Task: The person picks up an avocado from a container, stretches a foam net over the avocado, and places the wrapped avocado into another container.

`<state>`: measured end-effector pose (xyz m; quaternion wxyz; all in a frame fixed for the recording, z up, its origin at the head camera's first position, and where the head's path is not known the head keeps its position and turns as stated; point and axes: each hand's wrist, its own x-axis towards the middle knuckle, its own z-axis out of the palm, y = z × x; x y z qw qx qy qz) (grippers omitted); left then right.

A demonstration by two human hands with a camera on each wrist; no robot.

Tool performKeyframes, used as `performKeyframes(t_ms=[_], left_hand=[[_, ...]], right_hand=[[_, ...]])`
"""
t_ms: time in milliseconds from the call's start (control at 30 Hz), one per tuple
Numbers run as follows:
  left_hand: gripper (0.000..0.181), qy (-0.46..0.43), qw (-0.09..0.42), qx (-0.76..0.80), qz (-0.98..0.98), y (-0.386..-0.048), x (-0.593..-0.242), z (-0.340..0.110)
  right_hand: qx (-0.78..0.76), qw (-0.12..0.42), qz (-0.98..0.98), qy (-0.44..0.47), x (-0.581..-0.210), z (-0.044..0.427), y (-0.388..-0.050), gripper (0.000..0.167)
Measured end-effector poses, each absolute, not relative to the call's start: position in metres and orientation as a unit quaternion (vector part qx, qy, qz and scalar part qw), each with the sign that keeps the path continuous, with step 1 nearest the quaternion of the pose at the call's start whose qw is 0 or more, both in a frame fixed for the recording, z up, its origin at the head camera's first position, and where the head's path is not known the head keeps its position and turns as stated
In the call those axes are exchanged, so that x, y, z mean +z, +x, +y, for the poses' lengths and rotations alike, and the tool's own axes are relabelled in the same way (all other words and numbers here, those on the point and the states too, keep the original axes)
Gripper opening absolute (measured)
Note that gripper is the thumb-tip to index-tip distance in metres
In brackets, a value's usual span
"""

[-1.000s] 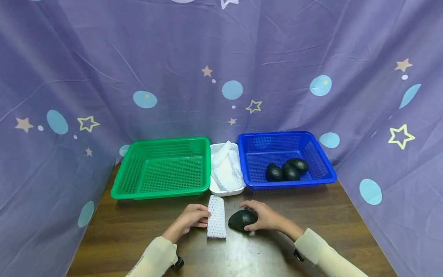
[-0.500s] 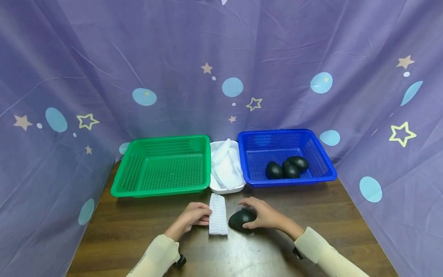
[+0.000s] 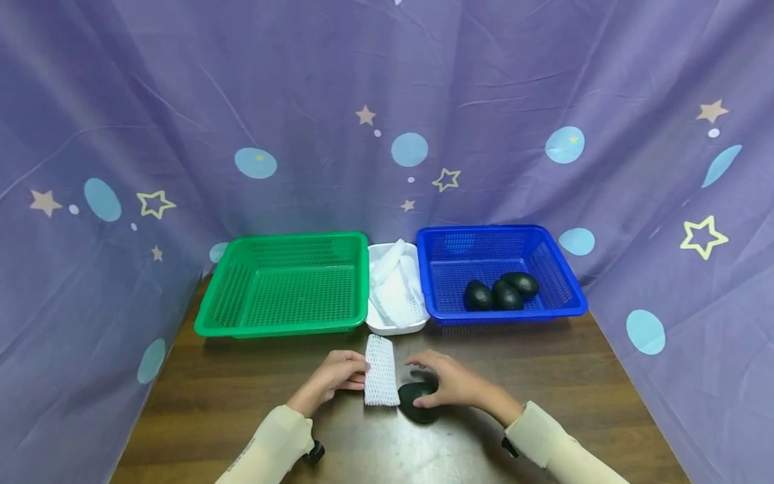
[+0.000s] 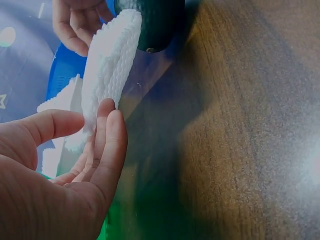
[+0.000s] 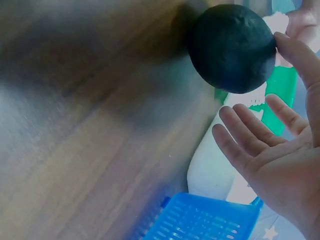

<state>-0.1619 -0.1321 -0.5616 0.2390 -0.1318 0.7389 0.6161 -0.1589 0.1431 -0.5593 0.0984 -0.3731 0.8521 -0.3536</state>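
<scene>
1. One white foam sleeve (image 3: 380,376) is pinched at its left edge between the thumb and fingers of the left hand (image 3: 338,372).
2. Right hand (image 3: 450,380): fingers extended and loose; only the thumb is seen touching the dark avocado (image 3: 410,411).
3. Avocado location: on the table (image 3: 199,390) at the right thumb, just beside the sleeve; contact between the two cannot be confirmed.
4. Step in hand, as judged: bringing avocado and sleeve together. Next move appears to call for left fingers to spread the sleeve and right fingers to close round the avocado.
5. Beyond the left fingers: green basket (image 3: 281,333). Beyond the right: blue basket (image 3: 544,314), holding three more avocados (image 3: 508,296). Between, white tray (image 3: 396,331) with spare sleeves (image 3: 396,292).
6. Likely hindrance: the sleeve looks flattened; its mouth may resist entry.
</scene>
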Motion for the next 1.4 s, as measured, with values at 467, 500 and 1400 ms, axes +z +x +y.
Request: performKeyframes(t_ms=[467,500,1400], left_hand=[[0.021,-0.15,0.243,0.613,0.737,-0.161,-0.566,-0.133],[0.021,-0.149,0.243,0.614,0.736,-0.161,-0.567,-0.133],[0.022,-0.147,0.255,0.63,0.719,-0.165,-0.575,-0.129]], right_hand=[[-0.265,0.012,0.899,-0.349,-0.567,0.14,-0.154,0.034],[-0.258,0.011,0.904,-0.339,-0.568,0.14,-0.154,0.036],[-0.204,-0.004,0.948,-0.245,-0.567,0.133,-0.147,0.047]])
